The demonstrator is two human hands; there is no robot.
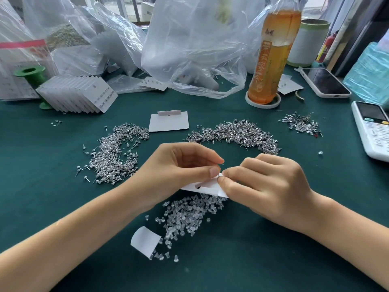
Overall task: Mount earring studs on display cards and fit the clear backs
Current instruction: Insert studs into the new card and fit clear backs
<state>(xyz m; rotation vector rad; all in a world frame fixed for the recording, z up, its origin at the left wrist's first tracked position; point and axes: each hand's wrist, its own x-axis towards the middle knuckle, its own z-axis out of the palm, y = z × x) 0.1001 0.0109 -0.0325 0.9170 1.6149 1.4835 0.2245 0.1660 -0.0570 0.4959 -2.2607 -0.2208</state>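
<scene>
A white display card [207, 186] is held low over the green table, between both hands. My left hand [181, 167] grips its upper edge with thumb and curled fingers. My right hand [267, 184] pinches the card's right corner; whether a stud or a back sits in its fingertips I cannot tell. Below the card lies a heap of clear backs [189, 216]. Stud piles lie to the left [117, 152] and behind the hands [237, 133]. A blank card [168, 123] lies beyond the hands.
A fanned stack of filled cards [80, 93] stands at the back left by a green spool [29, 74]. Plastic bags [189, 49], a tea bottle [271, 55], a phone [324, 82], a calculator [372, 129], a smaller stud pile [301, 123] and a curled paper scoop [145, 241] surround the work.
</scene>
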